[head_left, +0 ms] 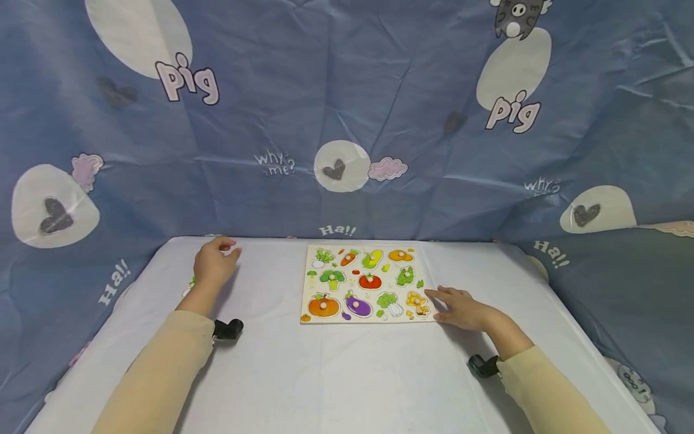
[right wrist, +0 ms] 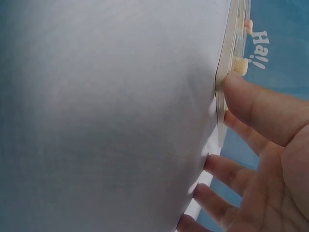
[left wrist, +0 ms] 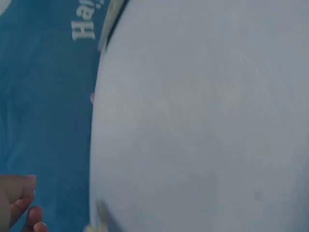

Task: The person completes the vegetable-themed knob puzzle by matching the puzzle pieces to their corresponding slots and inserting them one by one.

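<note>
A flat wooden vegetable puzzle board (head_left: 347, 322) lies on the white table, with several knobbed pieces such as a tomato (head_left: 370, 281), a pumpkin (head_left: 323, 305) and an eggplant (head_left: 358, 305). At its right edge is my right hand (head_left: 462, 308), fingers spread. The right wrist view shows the thumb (right wrist: 256, 104) against the board's edge (right wrist: 223, 72) and the other fingertips down near the tabletop. Left of the board, my left hand (head_left: 212, 265) hovers with loosely bent fingers and nothing visible in them. A small green-and-white item (head_left: 191, 283) is partly hidden behind the left wrist.
The white-covered table (head_left: 325, 374) ends at a blue printed cloth (head_left: 347, 211) hanging along its back and sides. A black wrist camera (head_left: 229, 330) sits on the left wrist, another black camera (head_left: 482, 366) on the right.
</note>
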Available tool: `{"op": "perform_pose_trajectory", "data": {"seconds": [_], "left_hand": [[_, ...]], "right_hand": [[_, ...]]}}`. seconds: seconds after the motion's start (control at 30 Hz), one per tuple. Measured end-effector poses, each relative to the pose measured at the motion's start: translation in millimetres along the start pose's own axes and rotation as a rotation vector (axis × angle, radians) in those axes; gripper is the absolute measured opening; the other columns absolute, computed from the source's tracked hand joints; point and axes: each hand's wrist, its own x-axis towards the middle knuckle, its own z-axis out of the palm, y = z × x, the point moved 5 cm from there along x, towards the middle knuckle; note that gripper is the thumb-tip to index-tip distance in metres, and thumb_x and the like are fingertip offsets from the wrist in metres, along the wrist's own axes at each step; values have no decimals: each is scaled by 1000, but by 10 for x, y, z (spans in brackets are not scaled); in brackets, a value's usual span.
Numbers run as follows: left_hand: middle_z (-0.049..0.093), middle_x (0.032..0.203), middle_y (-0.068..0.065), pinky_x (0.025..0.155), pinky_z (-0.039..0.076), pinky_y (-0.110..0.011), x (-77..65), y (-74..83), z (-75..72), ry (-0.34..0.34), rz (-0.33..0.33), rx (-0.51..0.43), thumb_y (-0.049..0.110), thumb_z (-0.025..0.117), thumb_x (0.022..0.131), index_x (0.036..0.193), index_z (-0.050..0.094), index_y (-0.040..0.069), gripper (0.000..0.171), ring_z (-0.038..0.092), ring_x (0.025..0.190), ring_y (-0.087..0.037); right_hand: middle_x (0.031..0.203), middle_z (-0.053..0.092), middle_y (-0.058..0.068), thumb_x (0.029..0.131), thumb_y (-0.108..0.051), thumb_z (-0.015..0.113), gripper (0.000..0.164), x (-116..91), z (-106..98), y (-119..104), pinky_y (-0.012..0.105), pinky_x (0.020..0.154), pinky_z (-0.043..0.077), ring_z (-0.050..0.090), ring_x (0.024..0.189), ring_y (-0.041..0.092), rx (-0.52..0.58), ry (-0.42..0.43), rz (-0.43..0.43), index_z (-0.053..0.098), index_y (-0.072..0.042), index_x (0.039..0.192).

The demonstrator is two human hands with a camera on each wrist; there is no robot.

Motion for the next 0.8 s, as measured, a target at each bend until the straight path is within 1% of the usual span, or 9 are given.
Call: {"op": "perform_pose_trajectory", "data": {"seconds": [0.17, 0.3, 0.43, 0.57, 0.67, 0.8], "left_hand": [[59, 128, -23, 93, 39, -57, 16, -160, -58, 11, -65, 45, 23, 61, 98, 126, 64, 2, 35, 52, 113, -46], [59, 129, -23, 94, 36, -59, 28, -280, -62, 9, -112, 72, 23, 62, 98, 126, 64, 2, 35, 48, 116, -48], [58, 129, -24, 94, 34, -59, 54, -412, -22, -23, -145, 77, 23, 62, 98, 127, 63, 1, 37, 46, 117, -48], [61, 124, -22, 95, 33, -59, 76, -533, 7, -50, -168, 84, 25, 62, 98, 124, 64, 2, 34, 45, 115, -46], [61, 119, -20, 94, 31, -60, 70, -545, 14, -66, -184, 102, 26, 63, 98, 120, 65, 3, 32, 45, 113, -45], [61, 116, -20, 96, 29, -62, 45, -496, 16, -84, -192, 121, 24, 64, 98, 117, 66, 3, 29, 44, 113, -46]], "right_hand": [[157, 26, 29, 95, -39, 65, 69, -12, -24, 9, 73, 105, 24, 24, 139, 55, 4, 3, -2, 40, -14, 154], [157, 26, 30, 95, -38, 66, 69, -24, -23, 6, 74, 104, 24, 23, 139, 56, 16, 3, -4, 40, -14, 154], [157, 26, 30, 95, -37, 66, 69, -24, -22, 6, 74, 104, 24, 23, 139, 55, 22, 9, -1, 40, -13, 154], [157, 27, 29, 95, -36, 66, 68, -6, -5, 8, 73, 105, 23, 23, 140, 55, 14, 9, -1, 40, -13, 154], [157, 27, 29, 95, -36, 66, 68, -3, 1, 5, 73, 105, 23, 23, 139, 56, 12, 9, -2, 41, -13, 154], [157, 27, 29, 94, -36, 67, 68, 2, -2, 3, 74, 105, 23, 24, 139, 56, 7, 9, 0, 41, -14, 153]]}}
